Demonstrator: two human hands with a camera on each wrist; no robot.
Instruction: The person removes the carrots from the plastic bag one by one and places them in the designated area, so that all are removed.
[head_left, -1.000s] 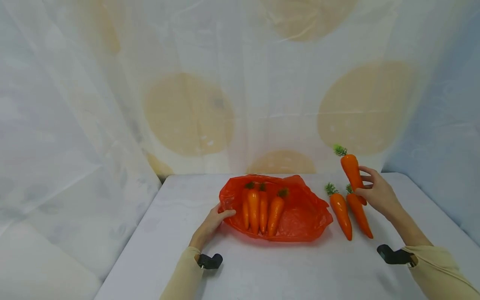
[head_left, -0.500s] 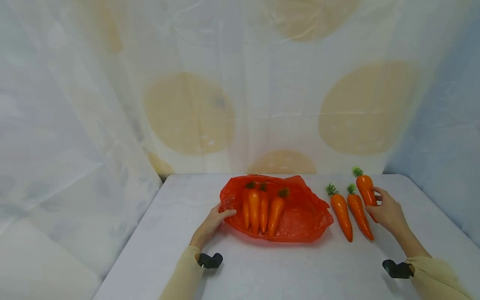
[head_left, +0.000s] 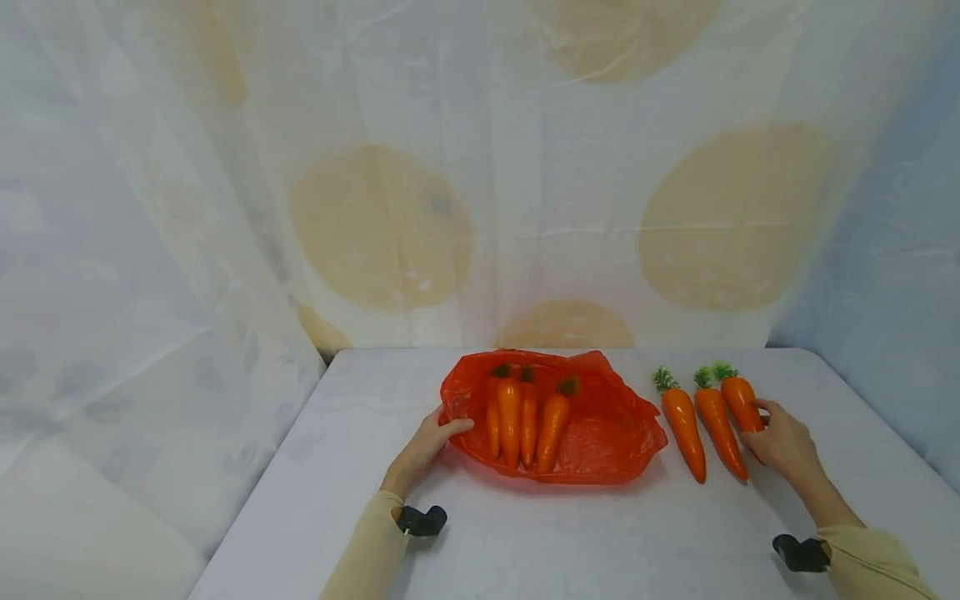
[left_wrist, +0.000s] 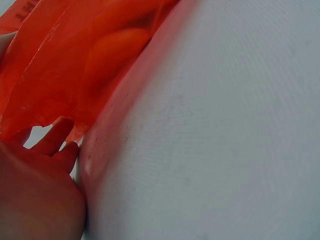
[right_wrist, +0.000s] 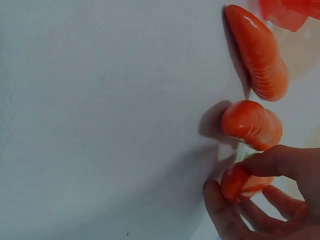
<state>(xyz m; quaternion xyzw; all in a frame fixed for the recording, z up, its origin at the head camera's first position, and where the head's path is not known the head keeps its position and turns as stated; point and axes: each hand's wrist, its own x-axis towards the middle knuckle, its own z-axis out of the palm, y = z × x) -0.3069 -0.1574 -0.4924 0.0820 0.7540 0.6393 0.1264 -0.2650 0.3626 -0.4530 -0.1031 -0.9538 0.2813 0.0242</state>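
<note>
A red plastic bag (head_left: 600, 433) lies spread on the white table with its mouth toward me, and several carrots (head_left: 551, 432) with green tops rest inside it. My left hand (head_left: 423, 442) holds the bag's left edge, thumb on the rim and fingers behind the film. To the right of the bag, my right hand (head_left: 787, 442) grips a carrot (head_left: 741, 402) between thumb and fingers, low over the table. Two more carrots lie beside it on the left, the nearer one (head_left: 718, 429) close alongside and the other one (head_left: 684, 433) between it and the bag.
The white table (head_left: 600, 542) reaches back to a curtain (head_left: 555, 208) with large yellow dots. A pale sheet (head_left: 112, 333) hangs on the left and another (head_left: 892, 317) on the right. A small black device (head_left: 422, 521) sits at each wrist.
My right hand has brought its carrot down and to the right, from above the two loose carrots to a place beside them. My left hand and the bag have stayed put.
</note>
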